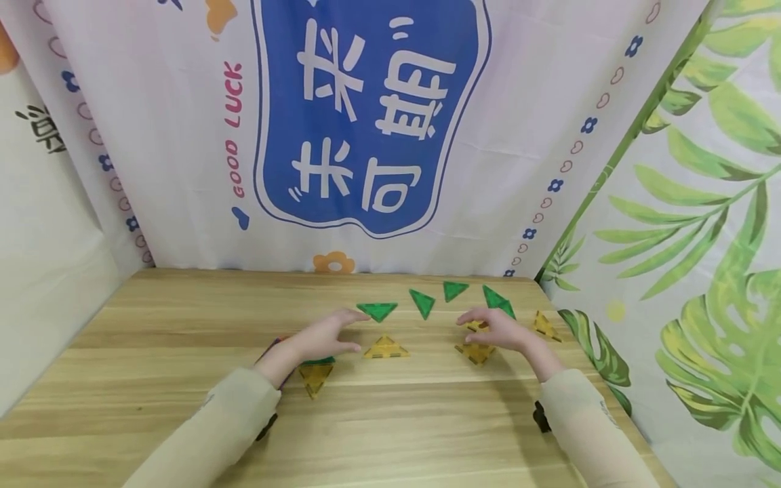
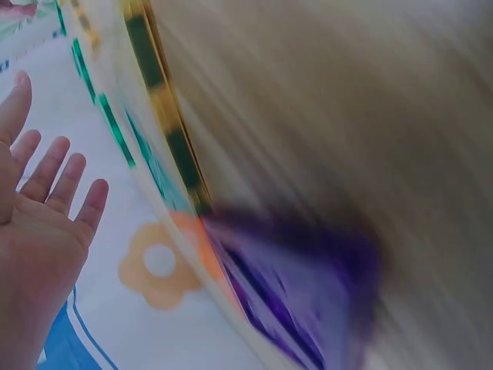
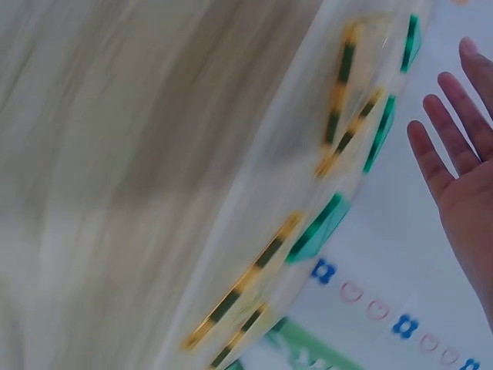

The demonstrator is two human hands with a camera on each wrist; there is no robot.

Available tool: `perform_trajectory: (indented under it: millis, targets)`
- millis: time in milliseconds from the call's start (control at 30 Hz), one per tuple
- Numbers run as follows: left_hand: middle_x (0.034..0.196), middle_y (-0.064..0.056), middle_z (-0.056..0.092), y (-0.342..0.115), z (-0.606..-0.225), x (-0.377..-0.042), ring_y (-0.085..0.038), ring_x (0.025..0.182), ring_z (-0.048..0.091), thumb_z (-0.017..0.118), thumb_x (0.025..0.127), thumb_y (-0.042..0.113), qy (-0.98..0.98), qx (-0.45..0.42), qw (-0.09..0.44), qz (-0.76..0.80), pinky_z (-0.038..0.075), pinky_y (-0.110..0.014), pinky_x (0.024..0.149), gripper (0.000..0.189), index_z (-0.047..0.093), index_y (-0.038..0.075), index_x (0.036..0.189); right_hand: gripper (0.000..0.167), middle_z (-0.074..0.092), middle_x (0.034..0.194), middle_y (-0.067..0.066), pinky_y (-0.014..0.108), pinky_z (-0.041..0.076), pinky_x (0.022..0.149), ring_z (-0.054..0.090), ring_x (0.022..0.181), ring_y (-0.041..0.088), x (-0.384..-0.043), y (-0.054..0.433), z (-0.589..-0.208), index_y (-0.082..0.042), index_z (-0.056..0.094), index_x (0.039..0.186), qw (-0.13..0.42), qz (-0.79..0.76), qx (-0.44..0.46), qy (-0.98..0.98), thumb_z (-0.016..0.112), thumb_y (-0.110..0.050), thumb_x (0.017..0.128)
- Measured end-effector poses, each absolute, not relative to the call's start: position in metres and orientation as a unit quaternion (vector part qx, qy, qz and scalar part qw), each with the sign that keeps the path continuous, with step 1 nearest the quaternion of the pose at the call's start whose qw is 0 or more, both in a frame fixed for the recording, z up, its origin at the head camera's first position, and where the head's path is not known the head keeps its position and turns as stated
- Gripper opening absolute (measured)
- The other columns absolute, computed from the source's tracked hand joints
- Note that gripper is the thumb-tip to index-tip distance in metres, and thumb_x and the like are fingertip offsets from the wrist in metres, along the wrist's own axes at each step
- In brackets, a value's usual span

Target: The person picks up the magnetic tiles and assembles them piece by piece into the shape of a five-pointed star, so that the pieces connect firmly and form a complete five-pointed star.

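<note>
My left hand [image 1: 323, 337], fingers and thumb apart, is over the table and holds nothing. Just off its fingertips lies a green triangular magnetic tile [image 1: 378, 311], with a yellow triangular tile [image 1: 386, 347] right of its thumb. Below the wrist another yellow triangle [image 1: 315, 379] points toward me. A purple tile [image 2: 300, 285] shows large and blurred in the left wrist view; my left forearm mostly covers it from the head. Over yellow tiles [image 1: 476, 355], my right hand [image 1: 500, 330] has relaxed fingers and holds nothing. In the right wrist view its fingers [image 3: 447, 119] extend freely.
Toward the back of the wooden table [image 1: 390, 420] lie more green triangles, one left [image 1: 423, 303], one in the middle [image 1: 454, 291] and one right [image 1: 497, 299]. A yellow triangle [image 1: 547, 327] lies near the right edge. Printed cloth [image 1: 183, 224] hangs behind the table.
</note>
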State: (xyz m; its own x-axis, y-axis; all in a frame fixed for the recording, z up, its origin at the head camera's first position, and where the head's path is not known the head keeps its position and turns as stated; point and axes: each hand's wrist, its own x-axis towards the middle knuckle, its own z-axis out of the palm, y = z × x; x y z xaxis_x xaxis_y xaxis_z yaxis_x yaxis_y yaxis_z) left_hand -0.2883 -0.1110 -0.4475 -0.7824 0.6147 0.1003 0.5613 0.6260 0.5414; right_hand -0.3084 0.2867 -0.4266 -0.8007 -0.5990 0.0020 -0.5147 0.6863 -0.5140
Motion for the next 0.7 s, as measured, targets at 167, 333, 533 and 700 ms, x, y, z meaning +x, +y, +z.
perform_trajectory:
  millis: [167, 333, 533, 700]
  targets:
    - [0.146, -0.008, 0.041, -0.092, -0.453, -0.29, -0.029, 0.136, 0.035, 0.07, 0.085, 0.028, 0.902, 0.325, 0.069, 0.275, 0.031, -0.047, 0.11, 0.066, 0.042, 0.016, 0.143, 0.036, 0.061, 0.123, 0.01, 0.049, 0.047, 0.092, 0.055, 0.115, 0.032, -0.304, 0.305, -0.436, -0.009, 0.064, 0.119, 0.099, -0.236, -0.291, 0.922, 0.07, -0.019, 0.085]
    - [0.147, -0.009, 0.039, -0.083, -0.456, -0.294, -0.029, 0.137, 0.033, 0.069, 0.086, 0.024, 0.899, 0.33, 0.097, 0.271, 0.03, -0.046, 0.111, 0.064, 0.041, 0.012, 0.143, 0.037, 0.062, 0.118, 0.005, 0.046, 0.048, 0.091, 0.055, 0.11, 0.027, -0.3, 0.318, -0.445, -0.012, 0.067, 0.116, 0.102, -0.202, -0.303, 0.926, 0.074, -0.023, 0.082]
    - [0.148, -0.006, 0.039, -0.079, -0.458, -0.301, -0.026, 0.138, 0.032, 0.067, 0.088, 0.018, 0.89, 0.343, 0.139, 0.266, 0.028, -0.043, 0.112, 0.061, 0.041, 0.011, 0.142, 0.041, 0.061, 0.112, 0.002, 0.044, 0.046, 0.091, 0.055, 0.105, 0.022, -0.295, 0.32, -0.451, -0.011, 0.067, 0.116, 0.085, -0.181, -0.33, 0.923, 0.077, -0.027, 0.079]
    - [0.147, -0.006, 0.041, -0.078, -0.457, -0.304, -0.024, 0.138, 0.032, 0.066, 0.088, 0.015, 0.883, 0.349, 0.17, 0.265, 0.029, -0.042, 0.112, 0.059, 0.042, 0.011, 0.142, 0.041, 0.06, 0.113, 0.002, 0.046, 0.045, 0.093, 0.054, 0.107, 0.024, -0.294, 0.317, -0.452, -0.011, 0.067, 0.115, 0.084, -0.183, -0.324, 0.924, 0.076, -0.027, 0.079]
